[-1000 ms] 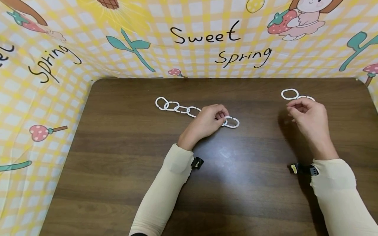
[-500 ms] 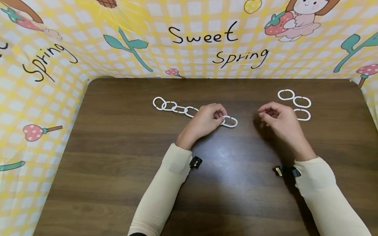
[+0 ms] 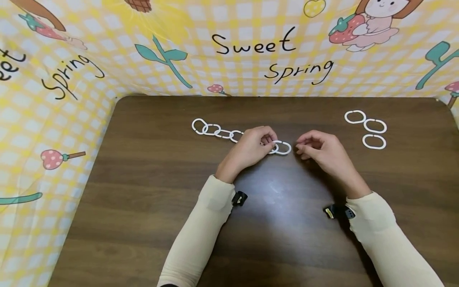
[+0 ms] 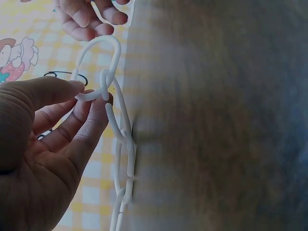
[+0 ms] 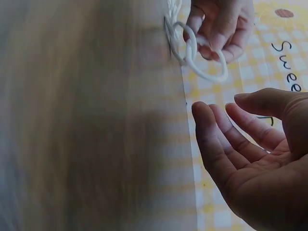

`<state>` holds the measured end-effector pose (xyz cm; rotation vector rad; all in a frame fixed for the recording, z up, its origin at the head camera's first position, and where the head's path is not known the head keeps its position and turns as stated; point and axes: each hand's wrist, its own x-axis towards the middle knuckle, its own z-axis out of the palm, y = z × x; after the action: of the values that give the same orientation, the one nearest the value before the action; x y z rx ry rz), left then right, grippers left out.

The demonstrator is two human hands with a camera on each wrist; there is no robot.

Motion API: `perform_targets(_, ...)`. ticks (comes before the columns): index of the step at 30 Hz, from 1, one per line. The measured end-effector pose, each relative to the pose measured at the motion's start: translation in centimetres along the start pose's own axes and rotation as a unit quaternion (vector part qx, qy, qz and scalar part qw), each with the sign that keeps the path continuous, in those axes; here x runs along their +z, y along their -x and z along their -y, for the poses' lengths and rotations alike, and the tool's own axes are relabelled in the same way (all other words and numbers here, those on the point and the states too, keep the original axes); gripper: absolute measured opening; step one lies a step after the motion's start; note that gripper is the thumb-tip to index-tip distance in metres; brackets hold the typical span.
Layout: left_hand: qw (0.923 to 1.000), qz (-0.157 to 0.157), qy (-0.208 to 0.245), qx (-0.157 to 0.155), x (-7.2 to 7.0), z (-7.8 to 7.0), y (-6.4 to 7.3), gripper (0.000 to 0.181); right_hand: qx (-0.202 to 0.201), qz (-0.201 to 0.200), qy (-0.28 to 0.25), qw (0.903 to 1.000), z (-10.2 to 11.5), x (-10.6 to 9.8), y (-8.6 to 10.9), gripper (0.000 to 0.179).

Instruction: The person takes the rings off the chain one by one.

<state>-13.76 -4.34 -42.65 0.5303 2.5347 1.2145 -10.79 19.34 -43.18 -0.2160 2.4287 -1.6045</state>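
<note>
A white plastic link chain [image 3: 205,134] runs across the table to my left hand [image 3: 247,148]. My left thumb and fingers pinch a link near its right end. One end link [image 3: 290,148] sticks out to the right of the fingertips. In the left wrist view, that pinched part is raised and the rest of the chain [image 4: 130,159] trails behind. My left hand hides the chain's middle. My right hand [image 3: 322,153] hovers just right of the end link, apart from it. Its fingers [image 5: 204,118] are loosely bent, with nothing between them in the right wrist view.
Three loose white links lie at the back right: one far link [image 3: 355,122], a second link [image 3: 375,132] touching or nearly touching it, and a nearer link [image 3: 374,149]. A yellow checked cloth [image 3: 244,81] stands behind the wooden table [image 3: 143,191].
My right hand has moved left from the loose links to beside the chain's end, uncovering those links. My left hand has kept its hold on the chain in about the same place.
</note>
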Motion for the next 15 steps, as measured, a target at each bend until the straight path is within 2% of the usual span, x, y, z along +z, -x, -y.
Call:
perform_targets(10, 1.0000, -0.002, 0.006, -0.008, 0.1, 0.1, -0.2, 0.004, 0.020, 0.019, -0.032, 0.9991, 0.3, 1.6, -0.7, 0.013)
perform_targets(15, 0.9999, -0.001, 0.012, -0.010, 0.4, 0.2, -0.4, 0.004, 0.026, 0.017, -0.026, 0.9992, 0.5, 1.7, -0.8, 0.013)
